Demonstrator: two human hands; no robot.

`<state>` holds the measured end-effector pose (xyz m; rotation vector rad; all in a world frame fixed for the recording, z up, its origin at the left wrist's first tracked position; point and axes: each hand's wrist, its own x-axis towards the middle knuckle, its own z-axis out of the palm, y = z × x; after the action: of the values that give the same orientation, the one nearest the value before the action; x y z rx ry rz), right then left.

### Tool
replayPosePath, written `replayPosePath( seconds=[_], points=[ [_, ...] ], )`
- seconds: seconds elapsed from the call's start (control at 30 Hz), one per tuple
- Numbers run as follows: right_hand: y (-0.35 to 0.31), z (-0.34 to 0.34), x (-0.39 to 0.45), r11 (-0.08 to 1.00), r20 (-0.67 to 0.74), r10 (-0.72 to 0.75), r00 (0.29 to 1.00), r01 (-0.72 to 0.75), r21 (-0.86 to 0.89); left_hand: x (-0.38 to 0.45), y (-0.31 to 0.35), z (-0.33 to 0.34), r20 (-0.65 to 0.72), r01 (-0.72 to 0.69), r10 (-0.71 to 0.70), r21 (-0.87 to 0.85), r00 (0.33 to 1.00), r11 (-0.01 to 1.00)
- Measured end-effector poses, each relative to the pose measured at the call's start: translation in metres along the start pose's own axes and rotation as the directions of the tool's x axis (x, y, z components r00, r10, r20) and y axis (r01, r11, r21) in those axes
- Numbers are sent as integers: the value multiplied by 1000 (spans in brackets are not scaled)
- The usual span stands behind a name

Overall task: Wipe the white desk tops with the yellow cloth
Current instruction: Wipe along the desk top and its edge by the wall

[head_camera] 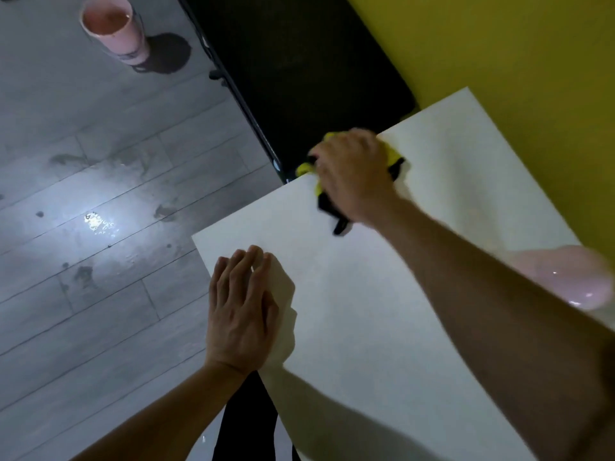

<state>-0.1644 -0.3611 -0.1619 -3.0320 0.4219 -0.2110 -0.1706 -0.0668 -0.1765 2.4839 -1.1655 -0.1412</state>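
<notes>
**Right hand on the cloth at the far edge, left hand flat on the near corner**

So the white surface [382, 294] runs diagonally through the head view, with a yellow wall [515, 61] behind it on the right. The right hand [352, 174] is reaching out to the far left edge of the surface and has its fingers curled over the yellow cloth [304, 168], bunched up underneath the palm. Bits of yellow poke out past the knuckles and right over the edge, and there's a dark trim or strap hanging out below the wrist side. The hand and cloth look a bit blurred.

The left hand [241, 311] is spread flat on the near left corner of the surface, fingers straight and close together, holding nothing, just pressing down.

Other stuff: a pink bucket [114, 28] stands on the grey plank floor [100, 194] at the top left, well away from the surface. A black panel [299, 61] sits between the floor and the wall. Something pink and glossy [565, 277] peeks out behind the right forearm, can't tell what it is.
</notes>
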Motion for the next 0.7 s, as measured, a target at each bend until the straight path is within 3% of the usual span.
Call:
replayPosePath(
  seconds=[0.17, 0.3, 0.37, 0.5, 0.6, 0.63, 0.7],
  points=[
    [102, -14, 2, 938, -69, 336, 939, -340, -65, 2, 0, 2, 9, -8, 8, 5, 1000, 1000],
    [58, -12, 13, 859, -47, 506, 861, -508, -61, 1, 1, 1, 11, 3, -3, 8, 1000, 1000],
    [13, -9, 10, 899, 0, 435, 901, -434, -60, 2, 2, 0, 21, 0, 0, 16, 1000, 1000],
    [-72, 6, -4, 992, 64, 119, 991, -122, 40, 6, 9, -5, 29, 41, -43, 53, 999, 998],
    [-62, 5, -11, 998, 54, -40, 998, 37, 60, 20, 19, -9, 37, 98, -101, 72, 994, 993],
    [-47, 2, -10, 999, 61, -49, 997, 48, 26, 25, 22, -8, 34, 84, -87, 84, 996, 993],
    [-8, 0, -4, 996, 32, 82, 996, -82, -20, 34, 27, -5, 35, 31, -35, 105, 999, 994]
  ],
)
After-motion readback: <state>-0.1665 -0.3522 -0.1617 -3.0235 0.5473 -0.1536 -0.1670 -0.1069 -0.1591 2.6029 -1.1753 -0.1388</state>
